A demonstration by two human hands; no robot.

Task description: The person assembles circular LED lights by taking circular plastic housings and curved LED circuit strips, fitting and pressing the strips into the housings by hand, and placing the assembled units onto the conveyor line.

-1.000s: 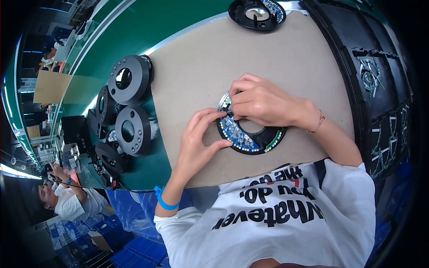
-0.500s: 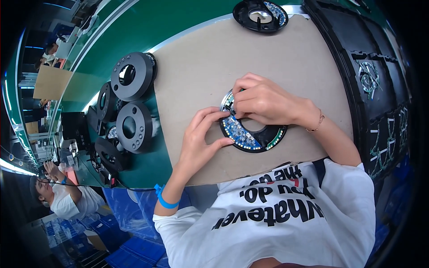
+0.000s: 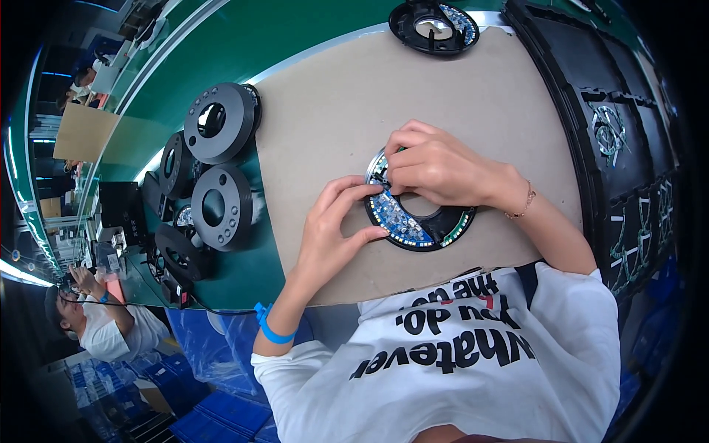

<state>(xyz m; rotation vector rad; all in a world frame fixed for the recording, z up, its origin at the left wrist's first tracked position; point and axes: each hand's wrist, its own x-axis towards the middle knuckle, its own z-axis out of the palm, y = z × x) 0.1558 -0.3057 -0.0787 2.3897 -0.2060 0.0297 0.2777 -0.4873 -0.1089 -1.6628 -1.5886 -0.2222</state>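
Grip: our left hand (image 3: 332,229) pinches the black ring assembly (image 3: 417,214) at nine o'clock, right hand (image 3: 436,162) clamps twelve, mid cardboard sheet (image 3: 332,111) on the desk; we judge it light, rigid, fragile LEDs—hold the rim.

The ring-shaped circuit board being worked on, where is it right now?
In the head view the ring-shaped circuit board lies near the cardboard sheet's near edge, under the right hand, with the left hand touching its left rim.

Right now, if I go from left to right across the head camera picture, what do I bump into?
Cardboard box → stacked black rings → left hand → round ring with little lights → right hand → black tray.
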